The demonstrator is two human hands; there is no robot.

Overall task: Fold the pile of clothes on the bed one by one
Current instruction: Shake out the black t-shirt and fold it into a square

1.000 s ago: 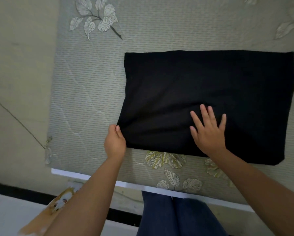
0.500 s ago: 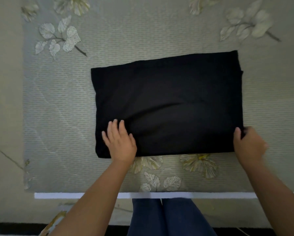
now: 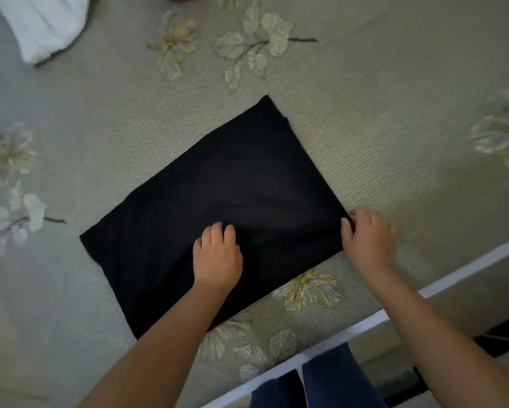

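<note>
Grip set for the next fold

The left hand [image 3: 217,257], which lay flatter half a second ago, now presses curled fingers into the black garment [image 3: 217,201] under it; the right hand [image 3: 366,240] still pinches the corner beside it.

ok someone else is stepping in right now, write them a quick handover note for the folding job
Left hand: on top of the black garment, fingers bent, pressing the cloth down near its front edge.
Right hand: pinching the garment's near right corner.
Black garment: lies flat on the bed cover as a folded rectangle, turned at an angle.
White garment: at the far left of the bed, unfolded as far as can be seen.
Done: the black piece is folded at least once.
Left: probably one more fold from the pinched corner, set it aside, then the white one.
</note>
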